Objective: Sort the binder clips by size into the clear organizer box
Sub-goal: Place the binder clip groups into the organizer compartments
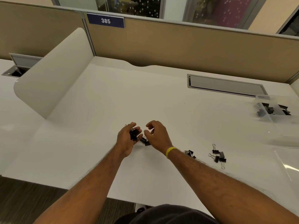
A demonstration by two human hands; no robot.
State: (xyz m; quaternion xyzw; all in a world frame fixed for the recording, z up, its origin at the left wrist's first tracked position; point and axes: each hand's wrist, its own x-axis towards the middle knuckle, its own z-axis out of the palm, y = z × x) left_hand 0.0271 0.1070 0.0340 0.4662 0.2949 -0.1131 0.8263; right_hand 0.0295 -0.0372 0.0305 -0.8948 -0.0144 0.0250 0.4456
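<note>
On white desk, loose binder clips

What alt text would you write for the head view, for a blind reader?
A left hand cups several black clips above a white desk; the right hand, fingers curled, hovers over a few clips on the desk. More loose clips lie further right, and a clear box at the far right holds some.

Desk: white.
Side divider, left: off-white.
Binder clips, lower right: black, silver wire handles.
Wristband: yellow.
Partition: tan.
Sign, upper left: navy, white numerals.
Organizer box, right edge: clear, black clips inside.
Glass, top: white dots over magenta.
Carpet, lower left: dark brown, faintly striped.
</note>
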